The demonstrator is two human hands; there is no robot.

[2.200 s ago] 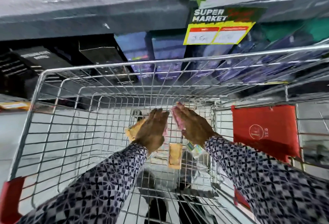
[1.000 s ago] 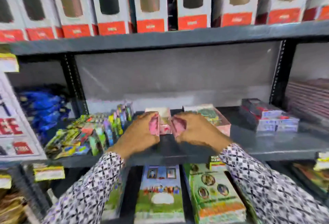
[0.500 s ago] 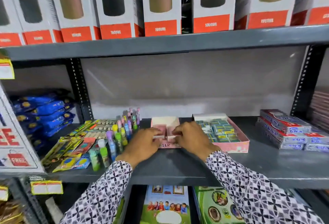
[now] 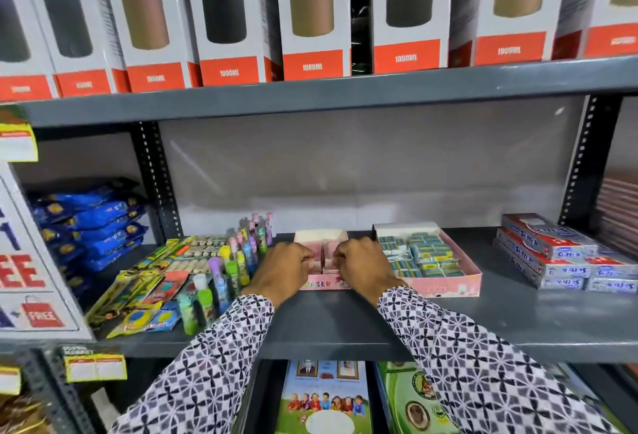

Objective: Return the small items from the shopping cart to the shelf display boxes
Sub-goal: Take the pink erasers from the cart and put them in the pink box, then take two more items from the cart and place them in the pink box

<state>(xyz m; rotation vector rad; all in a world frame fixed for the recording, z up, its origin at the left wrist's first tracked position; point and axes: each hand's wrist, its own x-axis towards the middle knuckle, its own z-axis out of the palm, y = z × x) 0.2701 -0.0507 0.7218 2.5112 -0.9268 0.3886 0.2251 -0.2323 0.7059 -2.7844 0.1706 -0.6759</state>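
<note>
Pink erasers [image 4: 328, 257] are being set into the small pink eraser box [image 4: 321, 283] on the grey shelf [image 4: 345, 323], presumably to be squared into rows; the left hand [image 4: 284, 273] and right hand [image 4: 362, 268] are curled narrow over it, though what is pinched cannot be told.

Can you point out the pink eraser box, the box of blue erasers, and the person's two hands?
Pink eraser box [image 4: 321, 284]: head view, front wall.
Blue eraser box [image 4: 445, 286]: head view, front wall.
Left hand [image 4: 281, 269]: head view, back.
Right hand [image 4: 362, 266]: head view, back.
</note>
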